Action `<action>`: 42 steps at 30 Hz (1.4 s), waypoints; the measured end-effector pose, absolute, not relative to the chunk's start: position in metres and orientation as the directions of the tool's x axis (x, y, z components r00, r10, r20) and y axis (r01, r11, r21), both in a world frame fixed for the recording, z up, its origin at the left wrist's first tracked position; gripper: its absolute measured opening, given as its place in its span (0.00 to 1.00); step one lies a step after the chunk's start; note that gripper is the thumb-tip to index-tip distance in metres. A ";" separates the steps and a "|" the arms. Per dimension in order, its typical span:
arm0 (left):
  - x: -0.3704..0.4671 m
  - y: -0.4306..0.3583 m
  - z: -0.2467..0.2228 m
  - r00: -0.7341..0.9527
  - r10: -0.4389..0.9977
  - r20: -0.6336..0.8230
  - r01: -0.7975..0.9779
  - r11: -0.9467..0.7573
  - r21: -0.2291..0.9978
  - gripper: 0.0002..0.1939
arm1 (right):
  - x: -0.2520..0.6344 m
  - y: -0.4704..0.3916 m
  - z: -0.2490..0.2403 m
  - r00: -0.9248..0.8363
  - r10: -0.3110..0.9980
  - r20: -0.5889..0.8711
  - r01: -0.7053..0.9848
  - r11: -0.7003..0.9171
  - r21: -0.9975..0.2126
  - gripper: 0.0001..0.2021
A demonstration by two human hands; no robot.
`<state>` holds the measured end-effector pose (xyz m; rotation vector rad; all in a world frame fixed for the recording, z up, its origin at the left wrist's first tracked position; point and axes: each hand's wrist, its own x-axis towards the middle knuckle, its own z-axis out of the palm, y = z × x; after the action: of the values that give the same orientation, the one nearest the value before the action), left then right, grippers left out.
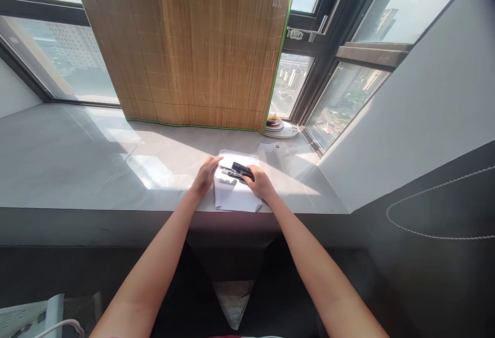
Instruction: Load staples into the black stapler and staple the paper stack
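A stack of white paper (237, 201) lies on the windowsill in front of me, near its front edge. My right hand (260, 182) is closed around a black stapler (240, 169) over the paper. The stapler's jaws point left and stand apart, and its shadow falls on the sheet below. At the paper's upper left edge is my left hand (207, 175), its fingers closed on that edge with the thumb side toward the stapler's front end. The fingertips are partly hidden.
The pale windowsill (96, 173) has bright sun patches. A bamboo blind (193, 49) hangs down behind the paper. Stacked plates (276, 127) stand in the back right corner by the window frame. A beaded cord (410, 232) hangs at the right; a white slotted object (29, 317) is at the lower left.
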<state>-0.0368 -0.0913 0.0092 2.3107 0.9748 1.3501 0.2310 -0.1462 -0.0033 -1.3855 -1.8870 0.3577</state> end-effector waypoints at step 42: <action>-0.038 -0.101 0.013 0.541 0.742 0.396 0.250 -0.592 0.766 0.07 | 0.239 -0.155 0.004 -0.181 0.861 0.474 0.428 0.503 -0.751 0.12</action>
<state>-0.0382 -0.1006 0.0132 2.1212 0.7973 0.9643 0.2392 -0.1549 0.0036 -1.0818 -1.7988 0.5733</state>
